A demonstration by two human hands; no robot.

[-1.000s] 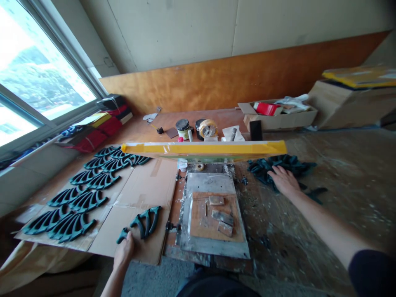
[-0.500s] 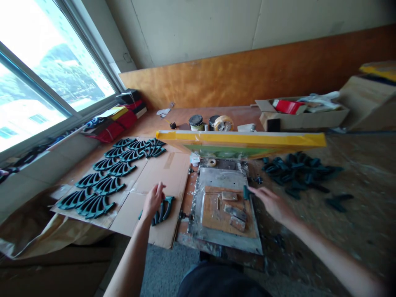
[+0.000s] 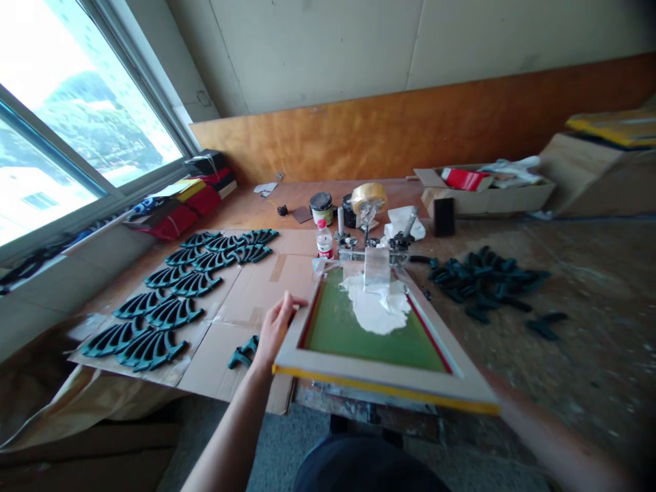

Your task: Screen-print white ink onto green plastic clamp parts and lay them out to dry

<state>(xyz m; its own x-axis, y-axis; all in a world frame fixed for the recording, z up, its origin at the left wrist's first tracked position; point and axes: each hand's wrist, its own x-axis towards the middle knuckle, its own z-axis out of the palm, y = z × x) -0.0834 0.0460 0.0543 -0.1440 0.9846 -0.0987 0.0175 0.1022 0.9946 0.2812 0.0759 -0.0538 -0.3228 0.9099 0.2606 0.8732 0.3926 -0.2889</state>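
Note:
A screen-printing frame (image 3: 307,352) with green mesh lies lowered over the metal base, sloping toward me. White paste (image 3: 379,314) is spread on its upper middle, and a pale squeegee (image 3: 377,266) stands in the paste. My left hand (image 3: 279,322) is at the frame's left edge, fingers curled against it. My right hand (image 3: 505,395) is blurred at the frame's near right corner, its fingers hidden behind it. Beside my left wrist, a dark green slatted piece (image 3: 242,352) lies partly covered on the cardboard (image 3: 256,294).
Rows of dark green fan-like pieces (image 3: 174,311) lie at left. Loose green pieces (image 3: 486,277) are heaped at right. Behind the frame stand a clamp (image 3: 400,242), a red-capped bottle (image 3: 324,240), a jar (image 3: 321,205) and a tape roll (image 3: 367,195). An open carton (image 3: 492,198) sits at back right.
The frame has swung down from its raised position and now covers the base and wooden blocks. My left hand moved right to its edge; my right hand moved nearer, from the small green piece to the frame's corner.

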